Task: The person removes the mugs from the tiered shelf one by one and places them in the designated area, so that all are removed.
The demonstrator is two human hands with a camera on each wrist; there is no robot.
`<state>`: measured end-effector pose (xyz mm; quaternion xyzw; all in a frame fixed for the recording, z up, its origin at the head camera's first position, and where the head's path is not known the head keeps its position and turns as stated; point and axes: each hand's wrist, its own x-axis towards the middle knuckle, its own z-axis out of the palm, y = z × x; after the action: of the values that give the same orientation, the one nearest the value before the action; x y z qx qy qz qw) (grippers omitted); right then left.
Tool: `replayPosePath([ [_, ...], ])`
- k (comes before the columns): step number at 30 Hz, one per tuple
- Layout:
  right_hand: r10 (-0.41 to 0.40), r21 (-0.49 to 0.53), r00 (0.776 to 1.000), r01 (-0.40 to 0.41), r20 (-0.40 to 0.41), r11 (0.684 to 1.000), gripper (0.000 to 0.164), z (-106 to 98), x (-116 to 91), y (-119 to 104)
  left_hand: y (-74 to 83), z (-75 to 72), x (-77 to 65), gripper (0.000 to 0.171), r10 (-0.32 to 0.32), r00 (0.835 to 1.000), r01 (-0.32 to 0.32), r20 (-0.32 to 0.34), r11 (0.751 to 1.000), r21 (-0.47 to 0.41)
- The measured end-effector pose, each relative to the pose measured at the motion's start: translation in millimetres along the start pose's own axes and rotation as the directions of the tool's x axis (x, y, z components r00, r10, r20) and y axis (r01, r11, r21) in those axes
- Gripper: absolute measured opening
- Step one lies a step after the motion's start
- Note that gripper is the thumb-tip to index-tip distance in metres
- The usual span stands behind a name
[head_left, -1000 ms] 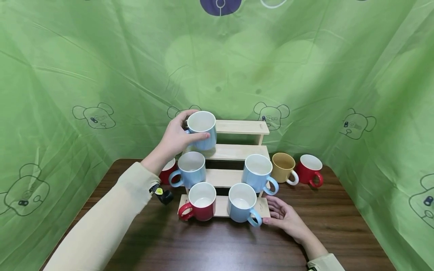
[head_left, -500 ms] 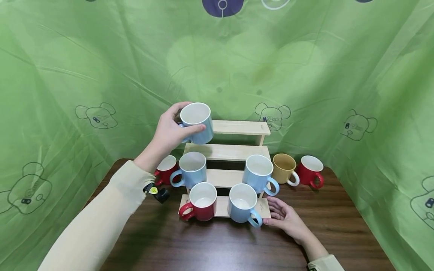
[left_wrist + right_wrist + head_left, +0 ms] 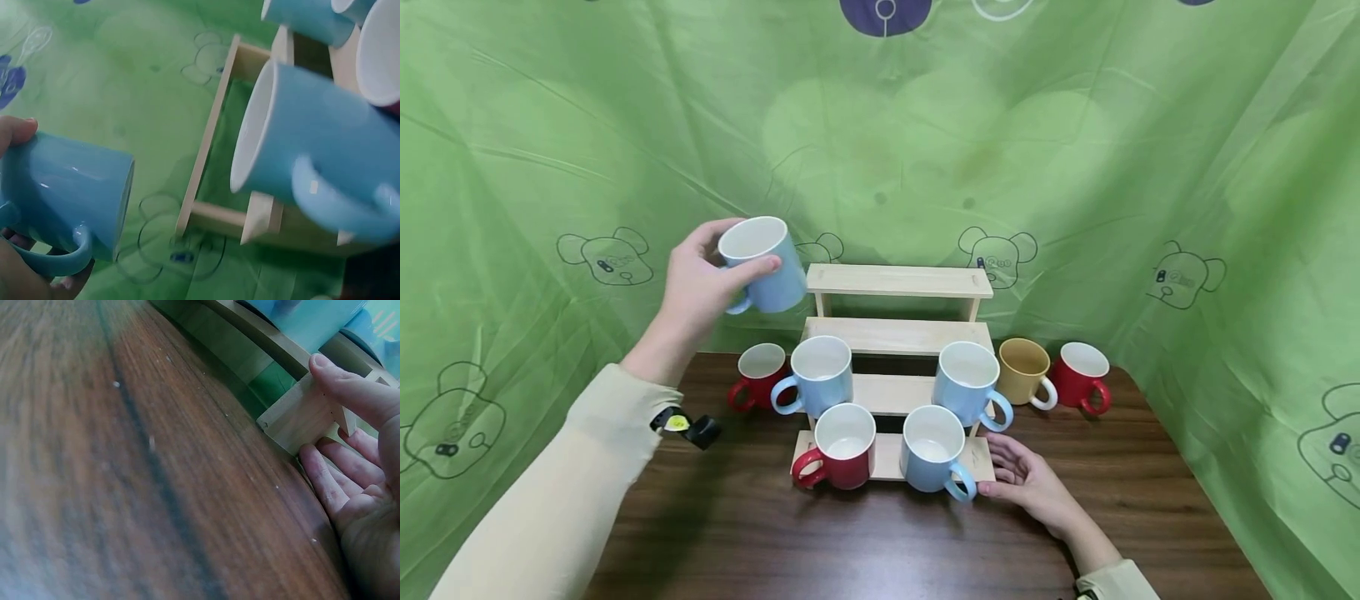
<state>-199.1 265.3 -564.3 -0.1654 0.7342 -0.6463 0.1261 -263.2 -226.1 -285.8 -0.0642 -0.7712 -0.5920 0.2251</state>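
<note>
In the head view my left hand (image 3: 700, 271) grips a light blue mug (image 3: 767, 279) with a white inside, thumb across its near side. The mug hangs in the air, left of the stepped wooden shelf (image 3: 898, 279) and apart from it. My right hand (image 3: 1030, 487) holds the right end of the lowest step; in the right wrist view its thumb and fingers (image 3: 322, 478) lie around that board's end. On the lowest step stand a red mug (image 3: 846, 446) and a blue mug (image 3: 934, 450). One step higher are two blue mugs, one left (image 3: 822, 375), one right (image 3: 966, 383).
A red mug (image 3: 762, 375) stands on the dark wooden table (image 3: 880, 550) left of the shelf. Right of it are a yellow mug (image 3: 1022, 371) with a white handle and another red mug (image 3: 1078, 375). A green printed cloth (image 3: 880, 150) surrounds the table's back and sides.
My left hand has lifted the blue mug off the shelf's upper left and carried it leftward, uncovering the top board's left end. My right hand stays at the lowest step.
</note>
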Motion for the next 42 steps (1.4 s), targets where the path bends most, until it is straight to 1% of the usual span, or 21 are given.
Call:
replayPosePath([
  [5, -0.002, 0.001, 1.0, 0.002, -0.001, 1.0, 0.078, 0.0, -0.3, -1.4, -6.7, -24.9, -2.2, 0.068, -0.013, 0.999, 0.015, -0.044, 0.998, 0.058],
  [9, 0.0, 0.005, 1.0, 0.0, -0.004, 1.0, 0.078, 0.4, -0.6, -1.7, -15.1, -43.3, -4.5, 0.072, -0.03, 0.996, 0.044, -0.088, 0.987, 0.152],
  [13, 0.009, 0.006, 1.0, -0.009, -0.003, 1.0, 0.079, 1.2, -0.6, -1.7, -27.9, -60.8, -7.4, 0.078, -0.052, 0.991, 0.084, -0.124, 0.96, 0.266],
  [17, 0.013, -0.001, 1.0, -0.013, -0.008, 1.0, 0.079, 1.6, -0.4, -0.4, -47.2, -75.0, -11.0, 0.083, -0.077, 0.984, 0.129, -0.162, 0.929, 0.346],
  [21, 0.012, 0.004, 1.0, -0.012, -0.005, 1.0, 0.078, 2.1, -0.6, 0.4, -67.0, -87.7, -17.9, 0.083, -0.1, 0.976, 0.164, -0.195, 0.921, 0.353],
  [23, 0.006, 0.009, 1.0, -0.006, -0.003, 1.0, 0.078, 2.0, -0.6, 0.5, -76.9, -92.9, -21.1, 0.083, -0.115, 0.971, 0.182, -0.208, 0.921, 0.344],
  [25, 0.003, 0.009, 1.0, -0.003, -0.003, 1.0, 0.078, 1.7, -0.5, 0.4, -87.3, -97.4, -23.6, 0.084, -0.126, 0.968, 0.197, -0.219, 0.92, 0.339],
  [28, -0.002, 0.003, 1.0, 0.002, -0.008, 1.0, 0.078, 0.8, -0.8, 0.7, -103.9, -101.7, -27.3, 0.085, -0.142, 0.963, 0.218, -0.23, 0.91, 0.352],
  [32, 0.004, 0.0, 1.0, -0.004, -0.013, 1.0, 0.078, -0.4, -1.5, 0.7, -124.9, -105.1, -32.1, 0.086, -0.146, 0.962, 0.229, -0.232, 0.894, 0.385],
  [34, 0.004, 0.002, 1.0, -0.004, -0.013, 1.0, 0.078, -0.7, -1.6, 0.7, -134.7, -106.0, -34.2, 0.086, -0.15, 0.961, 0.234, -0.234, 0.89, 0.39],
  [39, -0.008, 0.001, 1.0, 0.008, -0.009, 1.0, 0.078, -0.2, -1.2, 1.1, -156.4, -104.2, -39.9, 0.087, -0.161, 0.955, 0.246, -0.25, 0.899, 0.363],
  [42, -0.009, 0.002, 1.0, 0.009, -0.009, 1.0, 0.078, 0.5, -1.1, 1.0, -167.1, -102.5, -43.4, 0.088, -0.176, 0.953, 0.255, -0.246, 0.905, 0.34],
])
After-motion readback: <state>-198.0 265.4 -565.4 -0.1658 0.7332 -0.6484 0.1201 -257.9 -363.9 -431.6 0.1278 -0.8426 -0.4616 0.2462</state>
